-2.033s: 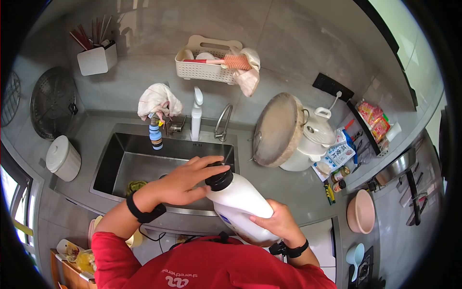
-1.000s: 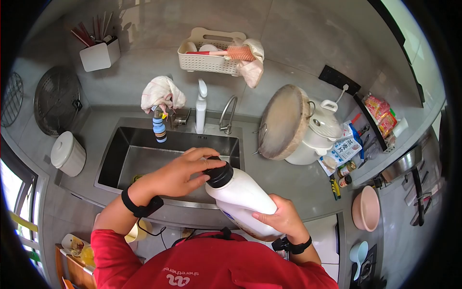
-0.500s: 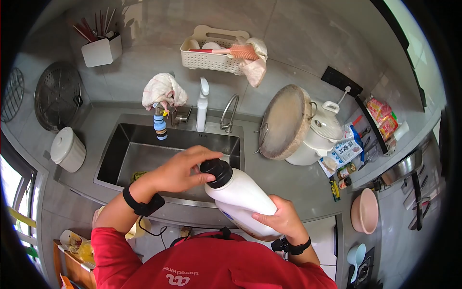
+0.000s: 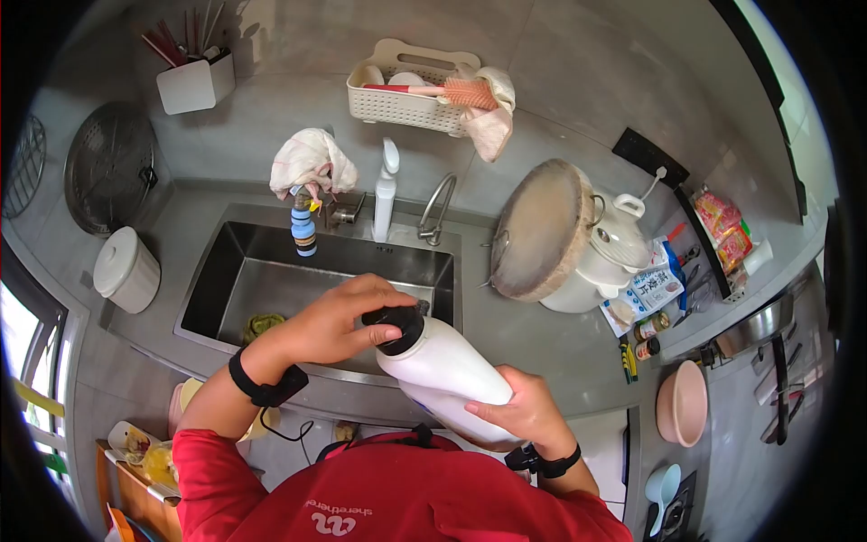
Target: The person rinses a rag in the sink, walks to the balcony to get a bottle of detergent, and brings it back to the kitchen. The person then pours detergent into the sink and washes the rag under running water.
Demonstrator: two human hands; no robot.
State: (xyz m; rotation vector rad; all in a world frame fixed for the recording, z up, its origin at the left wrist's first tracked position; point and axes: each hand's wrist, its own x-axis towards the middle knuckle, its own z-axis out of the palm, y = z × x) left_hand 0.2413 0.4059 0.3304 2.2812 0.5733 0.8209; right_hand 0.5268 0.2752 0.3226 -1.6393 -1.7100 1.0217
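Note:
A large white bottle [image 4: 452, 372] with a black cap [image 4: 397, 329] lies tilted in front of my body, its cap end pointing up and left over the sink's front edge. My left hand [image 4: 341, 318] has its fingers and thumb around the black cap. Around the lower part of the bottle, my right hand [image 4: 522, 406] is wrapped, its thumb on the upper side. The cap sits on the bottle's neck. Beyond the hands is the steel sink [image 4: 271, 280], with a green item [image 4: 263, 326] inside it at the front.
A faucet [image 4: 303, 230] with a cloth [image 4: 312, 163] over it, a white dispenser [image 4: 386, 191] and a curved tap [image 4: 437, 210] stand behind the sink. To the right are a round board [image 4: 542, 230], a white pot [image 4: 616, 244] and a pink basin [image 4: 682, 404].
The bottle's cap end has shifted slightly left, with my left hand on the cap. The camera view has also shifted a little, and the green item shows more fully.

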